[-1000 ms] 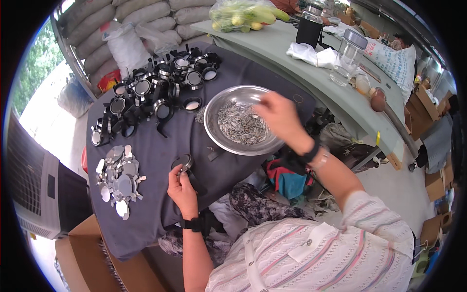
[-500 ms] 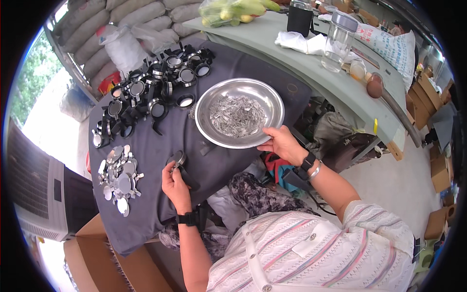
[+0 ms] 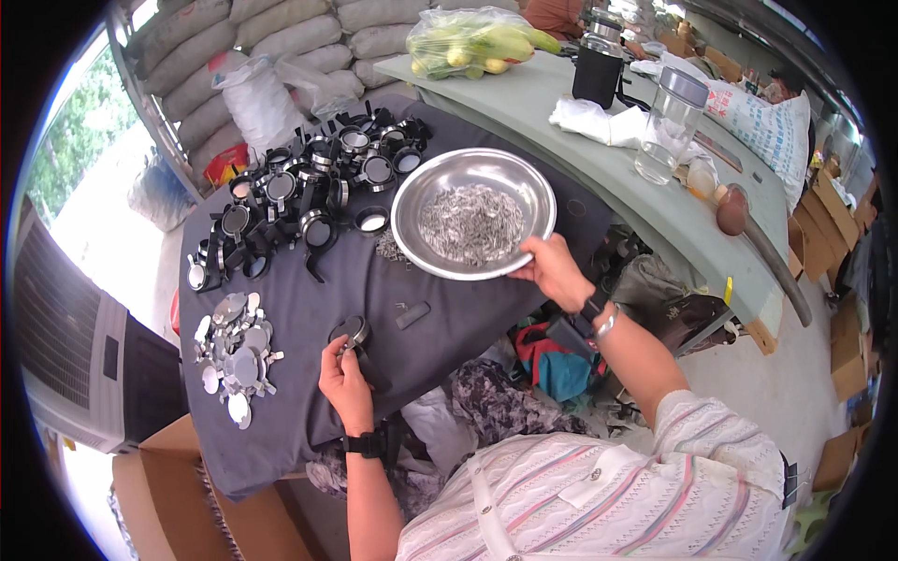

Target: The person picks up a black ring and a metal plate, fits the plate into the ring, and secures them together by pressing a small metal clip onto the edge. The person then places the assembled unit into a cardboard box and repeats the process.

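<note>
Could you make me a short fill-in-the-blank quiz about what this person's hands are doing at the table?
1. The right hand grips the rim of a round metal ____ holding a heap of small silvery pieces.
2. The left hand holds a small round ____ part with a strap.
3. The flat shiny discs lie to the person's ____ of the left hand.
4. The table is covered with a dark ____.

Missing words: bowl; black; left; cloth

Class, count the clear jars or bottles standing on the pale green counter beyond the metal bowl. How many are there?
2. One clear jar with a grey lid stands by the white cloth; another bottle, in a black sleeve, stands behind it. Others may be hidden farther back.
</note>
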### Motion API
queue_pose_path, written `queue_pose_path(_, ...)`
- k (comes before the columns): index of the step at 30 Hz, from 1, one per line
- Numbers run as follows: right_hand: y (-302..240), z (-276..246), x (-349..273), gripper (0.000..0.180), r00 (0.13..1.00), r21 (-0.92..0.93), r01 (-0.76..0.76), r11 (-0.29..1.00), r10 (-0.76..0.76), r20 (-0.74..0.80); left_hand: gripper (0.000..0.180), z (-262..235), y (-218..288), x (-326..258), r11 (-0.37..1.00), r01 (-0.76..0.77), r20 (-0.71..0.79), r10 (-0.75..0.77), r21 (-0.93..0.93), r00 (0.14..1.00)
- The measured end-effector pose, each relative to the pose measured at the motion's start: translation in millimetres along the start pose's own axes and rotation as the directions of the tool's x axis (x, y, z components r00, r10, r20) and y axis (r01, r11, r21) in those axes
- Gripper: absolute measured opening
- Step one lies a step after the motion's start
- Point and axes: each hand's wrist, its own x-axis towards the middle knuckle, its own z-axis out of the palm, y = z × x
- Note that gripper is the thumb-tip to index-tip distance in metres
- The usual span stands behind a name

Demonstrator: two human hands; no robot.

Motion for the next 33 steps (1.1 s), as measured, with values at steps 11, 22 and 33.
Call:
queue_pose_path(11, -23, -32, 139, 0.030, 0.987, -0.112, -0.152, 0.982, 0.158, 0.044, 0.018, 0, 1, 1, 0.999, -0.006, -0.012, 0.007, 0.042, 1.000)
queue_pose_path(22, -42, -22, 151, 0.029, 0.838, -0.985, -0.124, 0.118, -0.519, -0.168, 0.018, 1, 2, -1, 1.000, -0.014, -0.010, 0.014, 0.011, 1.000)
queue_pose_path(33, -40, 36, 174, 0.065, 0.886, -0.887, 0.450, -0.107, 0.178, 0.428, 0.019, 0, 3, -1, 1.000, 0.005, 0.005, -0.005, 0.009, 1.000)
